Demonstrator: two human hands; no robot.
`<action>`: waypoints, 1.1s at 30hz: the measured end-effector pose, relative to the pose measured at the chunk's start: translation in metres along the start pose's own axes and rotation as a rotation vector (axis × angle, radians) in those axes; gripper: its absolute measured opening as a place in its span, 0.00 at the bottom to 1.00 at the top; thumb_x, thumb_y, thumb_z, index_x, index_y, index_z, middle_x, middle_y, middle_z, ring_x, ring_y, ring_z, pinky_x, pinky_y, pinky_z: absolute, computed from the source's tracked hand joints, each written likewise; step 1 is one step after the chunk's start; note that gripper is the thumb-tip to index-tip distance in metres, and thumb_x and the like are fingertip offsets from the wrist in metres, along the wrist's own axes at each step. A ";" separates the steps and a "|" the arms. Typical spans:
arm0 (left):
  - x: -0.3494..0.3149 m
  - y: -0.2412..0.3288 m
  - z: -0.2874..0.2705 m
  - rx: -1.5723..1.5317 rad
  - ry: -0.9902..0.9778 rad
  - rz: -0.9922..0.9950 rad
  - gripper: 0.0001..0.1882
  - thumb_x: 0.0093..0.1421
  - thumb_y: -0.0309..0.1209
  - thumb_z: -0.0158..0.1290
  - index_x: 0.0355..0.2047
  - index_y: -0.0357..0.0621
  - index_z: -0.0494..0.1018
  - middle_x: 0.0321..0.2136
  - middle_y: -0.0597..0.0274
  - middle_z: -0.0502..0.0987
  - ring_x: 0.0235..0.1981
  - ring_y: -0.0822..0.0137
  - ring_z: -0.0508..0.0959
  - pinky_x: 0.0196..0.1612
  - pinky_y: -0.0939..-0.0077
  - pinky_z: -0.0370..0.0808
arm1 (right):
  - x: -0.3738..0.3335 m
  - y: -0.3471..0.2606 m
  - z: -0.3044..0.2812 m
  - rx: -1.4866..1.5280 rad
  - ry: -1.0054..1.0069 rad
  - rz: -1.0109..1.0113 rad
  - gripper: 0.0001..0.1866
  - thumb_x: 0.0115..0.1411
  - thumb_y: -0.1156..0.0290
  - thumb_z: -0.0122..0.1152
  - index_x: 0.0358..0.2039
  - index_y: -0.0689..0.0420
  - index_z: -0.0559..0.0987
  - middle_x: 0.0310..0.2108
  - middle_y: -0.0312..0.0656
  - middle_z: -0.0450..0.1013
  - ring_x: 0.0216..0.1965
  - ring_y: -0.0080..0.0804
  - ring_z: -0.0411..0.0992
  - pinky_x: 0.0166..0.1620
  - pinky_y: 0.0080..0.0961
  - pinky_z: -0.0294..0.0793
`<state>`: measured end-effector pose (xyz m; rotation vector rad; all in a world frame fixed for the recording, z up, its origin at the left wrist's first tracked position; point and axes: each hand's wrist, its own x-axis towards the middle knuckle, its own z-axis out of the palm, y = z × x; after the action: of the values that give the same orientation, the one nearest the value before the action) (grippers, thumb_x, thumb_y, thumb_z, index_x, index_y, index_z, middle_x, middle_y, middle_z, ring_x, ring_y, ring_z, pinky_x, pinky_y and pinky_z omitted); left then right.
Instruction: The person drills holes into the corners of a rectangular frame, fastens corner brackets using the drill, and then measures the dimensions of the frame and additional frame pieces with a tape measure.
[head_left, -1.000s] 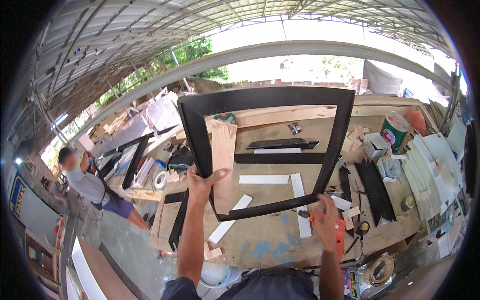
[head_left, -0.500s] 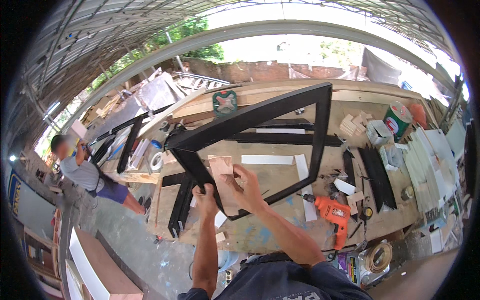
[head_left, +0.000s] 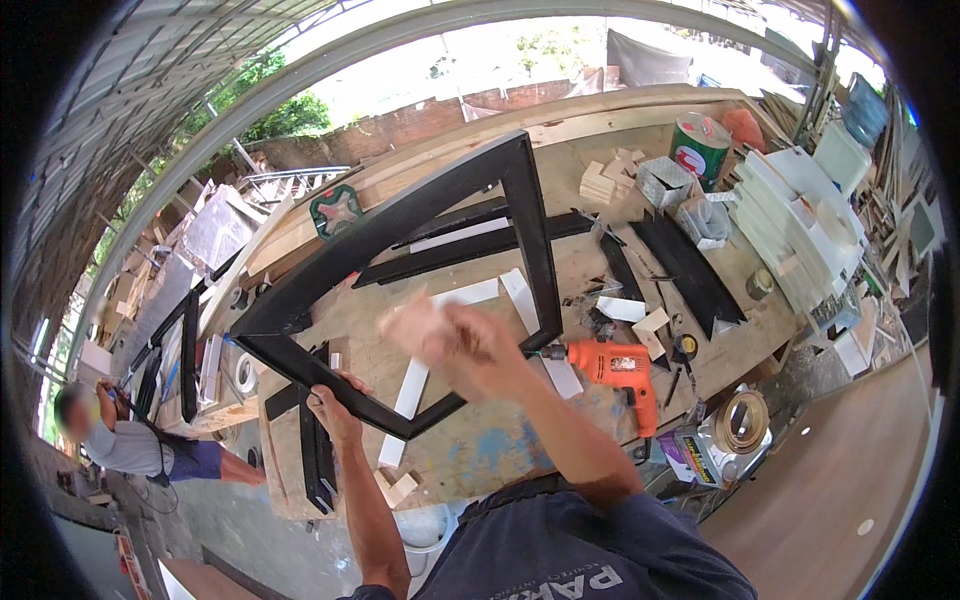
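My left hand (head_left: pixel 338 412) is closed around the lower left bar of a black rectangular frame (head_left: pixel 385 232), which it holds tilted above the workbench. In front of the frame's opening, my right hand (head_left: pixel 480 350) is smeared by motion. Its fingers hold a flat tan piece (head_left: pixel 412 325), too blurred to tell whether it is thin wood or a sheet. An orange power drill (head_left: pixel 612 372) lies on the bench just right of the frame's lower corner.
Black bars (head_left: pixel 440 255) and white strips (head_left: pixel 410 390) lie on the workbench (head_left: pixel 490 450). Small wood blocks (head_left: pixel 600 182), a green can (head_left: pixel 700 150) and stacked white panels (head_left: pixel 790 225) stand at the far right. Another person (head_left: pixel 130 440) is at the left.
The view has turned, shifting the bench contents in the picture. My right hand has lifted the tan piece away from the frame's lower left bar; the left hand still grips the frame.
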<state>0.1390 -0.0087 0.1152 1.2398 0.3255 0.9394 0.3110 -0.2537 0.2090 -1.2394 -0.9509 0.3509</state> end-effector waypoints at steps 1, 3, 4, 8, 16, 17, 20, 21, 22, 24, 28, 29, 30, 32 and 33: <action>0.004 -0.003 0.001 -0.018 0.005 0.015 0.35 0.66 0.62 0.50 0.37 0.34 0.71 0.27 0.57 0.75 0.26 0.62 0.78 0.29 0.63 0.79 | -0.018 0.001 0.006 -0.034 -0.052 0.079 0.14 0.66 0.64 0.66 0.44 0.60 0.77 0.34 0.33 0.72 0.34 0.17 0.66 0.36 0.20 0.67; 0.007 0.004 0.000 0.021 -0.012 0.025 0.35 0.66 0.62 0.50 0.37 0.34 0.71 0.27 0.57 0.75 0.27 0.62 0.78 0.31 0.64 0.79 | -0.049 0.018 0.030 -0.058 -0.133 0.135 0.13 0.65 0.67 0.66 0.45 0.62 0.77 0.31 0.39 0.73 0.31 0.25 0.70 0.34 0.26 0.69; 0.008 0.007 -0.001 0.049 -0.022 0.039 0.35 0.65 0.63 0.50 0.37 0.34 0.71 0.27 0.57 0.75 0.29 0.62 0.78 0.33 0.64 0.79 | -0.059 0.035 0.042 -0.061 -0.154 0.107 0.13 0.65 0.68 0.65 0.45 0.62 0.77 0.29 0.43 0.74 0.29 0.29 0.72 0.33 0.29 0.70; 0.024 0.032 -0.002 0.065 -0.052 0.177 0.29 0.68 0.53 0.55 0.45 0.32 0.73 0.35 0.53 0.78 0.32 0.60 0.79 0.37 0.64 0.79 | -0.077 0.083 0.091 0.114 -0.182 -0.149 0.17 0.61 0.73 0.65 0.51 0.62 0.77 0.32 0.49 0.76 0.35 0.43 0.77 0.39 0.37 0.75; 0.065 0.128 0.026 0.050 -0.092 0.299 0.16 0.67 0.30 0.57 0.52 0.34 0.73 0.41 0.52 0.82 0.42 0.61 0.82 0.50 0.65 0.81 | -0.072 0.088 0.116 -0.255 -0.623 -0.162 0.30 0.62 0.73 0.63 0.65 0.56 0.70 0.41 0.50 0.75 0.43 0.53 0.74 0.47 0.45 0.74; 0.061 0.137 0.032 0.074 -0.033 0.233 0.16 0.66 0.29 0.59 0.52 0.35 0.73 0.41 0.52 0.82 0.41 0.61 0.83 0.48 0.67 0.81 | -0.070 0.085 0.113 -0.306 -0.646 -0.210 0.31 0.62 0.73 0.63 0.66 0.55 0.69 0.41 0.50 0.76 0.43 0.53 0.74 0.47 0.46 0.73; 0.053 0.147 0.060 0.179 -0.020 0.260 0.14 0.60 0.25 0.62 0.46 0.35 0.77 0.38 0.52 0.83 0.38 0.63 0.83 0.46 0.67 0.81 | -0.068 0.066 0.102 -0.365 -0.721 -0.200 0.32 0.61 0.71 0.63 0.66 0.54 0.69 0.40 0.51 0.76 0.45 0.52 0.74 0.48 0.44 0.73; 0.053 0.141 0.064 0.163 -0.043 0.264 0.14 0.59 0.24 0.62 0.46 0.35 0.78 0.38 0.52 0.83 0.37 0.63 0.83 0.46 0.68 0.80 | -0.071 0.072 0.099 -0.360 -0.759 -0.220 0.32 0.61 0.71 0.63 0.66 0.54 0.69 0.40 0.51 0.76 0.45 0.52 0.74 0.48 0.44 0.73; 0.053 0.132 0.061 0.147 -0.064 0.260 0.13 0.58 0.23 0.62 0.45 0.35 0.78 0.37 0.52 0.84 0.37 0.64 0.83 0.46 0.68 0.79 | -0.077 0.085 0.098 -0.404 -0.807 -0.109 0.31 0.62 0.70 0.62 0.66 0.54 0.70 0.40 0.51 0.76 0.47 0.51 0.74 0.50 0.45 0.72; 0.054 0.123 0.047 0.125 -0.105 0.297 0.13 0.60 0.24 0.63 0.45 0.35 0.77 0.38 0.52 0.84 0.36 0.63 0.83 0.45 0.69 0.79 | -0.093 0.118 0.101 -0.450 -0.889 -0.006 0.30 0.62 0.68 0.62 0.65 0.54 0.70 0.40 0.52 0.76 0.48 0.51 0.74 0.51 0.45 0.72; 0.041 0.133 0.054 0.147 -0.009 0.208 0.11 0.57 0.26 0.65 0.39 0.35 0.79 0.34 0.52 0.85 0.35 0.66 0.83 0.44 0.73 0.78 | -0.115 0.152 0.094 -0.702 -0.967 0.023 0.24 0.64 0.64 0.60 0.60 0.55 0.74 0.45 0.53 0.76 0.52 0.54 0.73 0.56 0.49 0.70; 0.040 0.134 0.056 0.166 -0.015 0.222 0.11 0.57 0.26 0.65 0.39 0.35 0.79 0.33 0.53 0.85 0.34 0.66 0.84 0.43 0.74 0.78 | -0.115 0.150 0.091 -0.762 -0.942 0.019 0.23 0.64 0.63 0.60 0.59 0.54 0.75 0.47 0.53 0.76 0.52 0.55 0.73 0.57 0.50 0.69; 0.042 0.131 0.054 0.156 -0.022 0.215 0.10 0.58 0.26 0.65 0.39 0.36 0.79 0.33 0.53 0.85 0.33 0.66 0.84 0.42 0.74 0.79 | -0.113 0.149 0.086 -0.771 -0.967 0.013 0.23 0.64 0.63 0.60 0.59 0.54 0.75 0.47 0.53 0.76 0.52 0.55 0.73 0.57 0.50 0.69; 0.046 0.127 0.060 0.111 -0.063 0.231 0.11 0.58 0.26 0.65 0.40 0.36 0.78 0.33 0.53 0.85 0.33 0.66 0.84 0.42 0.73 0.79 | -0.094 0.123 0.074 -0.664 -0.756 -0.207 0.23 0.65 0.58 0.61 0.55 0.56 0.77 0.49 0.52 0.76 0.52 0.55 0.73 0.58 0.49 0.70; 0.045 0.129 0.063 0.140 -0.059 0.212 0.11 0.59 0.27 0.65 0.40 0.36 0.78 0.32 0.53 0.85 0.33 0.66 0.84 0.43 0.73 0.80 | -0.074 0.083 0.070 -0.662 -0.682 -0.253 0.24 0.63 0.55 0.63 0.54 0.57 0.78 0.47 0.50 0.77 0.51 0.53 0.73 0.56 0.47 0.71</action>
<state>0.1531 -0.0127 0.2649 1.4479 0.2191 1.0726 0.2354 -0.2324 0.1037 -1.6001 -1.8987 0.2644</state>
